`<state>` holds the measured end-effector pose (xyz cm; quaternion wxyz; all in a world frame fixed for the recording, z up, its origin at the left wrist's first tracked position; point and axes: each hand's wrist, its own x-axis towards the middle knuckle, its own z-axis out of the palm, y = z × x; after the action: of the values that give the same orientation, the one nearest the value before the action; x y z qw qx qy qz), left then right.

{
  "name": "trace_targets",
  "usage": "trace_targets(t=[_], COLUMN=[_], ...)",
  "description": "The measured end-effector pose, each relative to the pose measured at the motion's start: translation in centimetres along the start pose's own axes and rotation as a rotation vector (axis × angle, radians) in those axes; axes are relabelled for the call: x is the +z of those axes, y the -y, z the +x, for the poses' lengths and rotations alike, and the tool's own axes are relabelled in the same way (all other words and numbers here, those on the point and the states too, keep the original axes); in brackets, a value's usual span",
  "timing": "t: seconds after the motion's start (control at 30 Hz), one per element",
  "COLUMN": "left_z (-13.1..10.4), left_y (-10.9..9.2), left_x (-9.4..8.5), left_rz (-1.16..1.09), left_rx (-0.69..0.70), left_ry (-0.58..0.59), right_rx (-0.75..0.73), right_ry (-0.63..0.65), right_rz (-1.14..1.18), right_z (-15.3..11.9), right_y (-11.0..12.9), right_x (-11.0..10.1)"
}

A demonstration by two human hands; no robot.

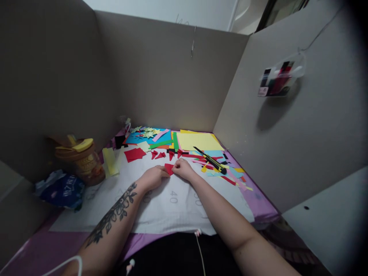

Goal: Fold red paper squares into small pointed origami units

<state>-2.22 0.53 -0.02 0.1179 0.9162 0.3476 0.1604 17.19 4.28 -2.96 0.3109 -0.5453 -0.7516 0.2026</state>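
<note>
A small red paper piece (168,168) is between my two hands, just above the white sheet. My left hand (153,178) is closed with its fingertips at the paper's left edge. From the right, my right hand (183,170) pinches the paper's other edge; its fingertips partly cover it. Beyond my hands lie several folded red paper pieces (161,155) in a row. A stack of flat red paper squares (134,154) rests to their left.
A black and yellow utility knife (211,160) lies at right among coloured paper strips (230,180). Yellow sheets (199,141) and a blue sheet (135,138) with pale paper stars (148,134) are at the back. A brown cup (89,168) and blue packet (61,191) stand left. Grey partitions surround the table.
</note>
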Motion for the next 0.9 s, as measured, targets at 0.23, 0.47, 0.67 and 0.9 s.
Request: trace_targets(t=[0.23, 0.47, 0.67, 0.9], left_z=[0.3, 0.5, 0.3, 0.2], left_y=[-0.6, -1.0, -1.0, -1.4], left_x=[0.2, 0.3, 0.4, 0.4], left_rz=[0.043, 0.119, 0.158, 0.183], left_rx=[-0.059, -0.038, -0.053, -0.059], left_ry=[-0.051, 0.002, 0.016, 0.006], right_rx=[0.005, 0.014, 0.031, 0.038], right_ry=[-0.009, -0.013, -0.037, -0.017], right_rz=[-0.005, -0.016, -0.053, -0.077], right_z=[0.0, 0.0, -0.1, -0.4], right_y=[-0.1, 0.0, 0.4, 0.7], right_x=[0.2, 0.3, 0.4, 0.2])
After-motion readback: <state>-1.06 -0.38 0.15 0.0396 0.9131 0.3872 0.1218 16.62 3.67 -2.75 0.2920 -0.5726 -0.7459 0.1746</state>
